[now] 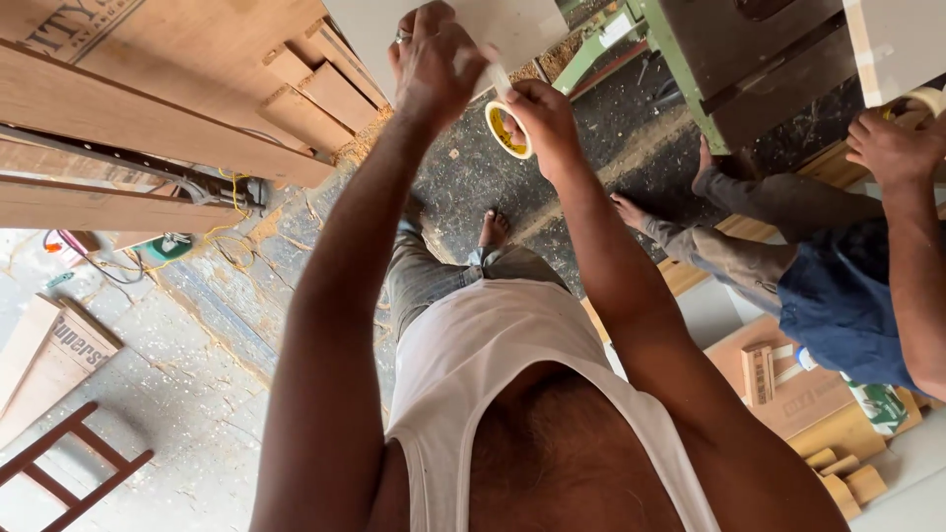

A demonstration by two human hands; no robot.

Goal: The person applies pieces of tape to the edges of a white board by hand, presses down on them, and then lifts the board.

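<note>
Right hand [542,123] grip holds tape roll [505,130]; left hand [434,59] pinches tape strip [499,74] against white panel [512,25].

Left hand [431,61] against the board [463,25] overhead, right hand [542,118] just right of it holding the tape roll [505,131] — wooden planks [148,108] stacked left, machine [729,59] right, co-worker's hand [892,148] far right.

My tape roll [507,129] is yellow inside, its strip pale; my vest [493,345] white, the panel [473,25] off-white, the machine frame [670,69] green.
</note>
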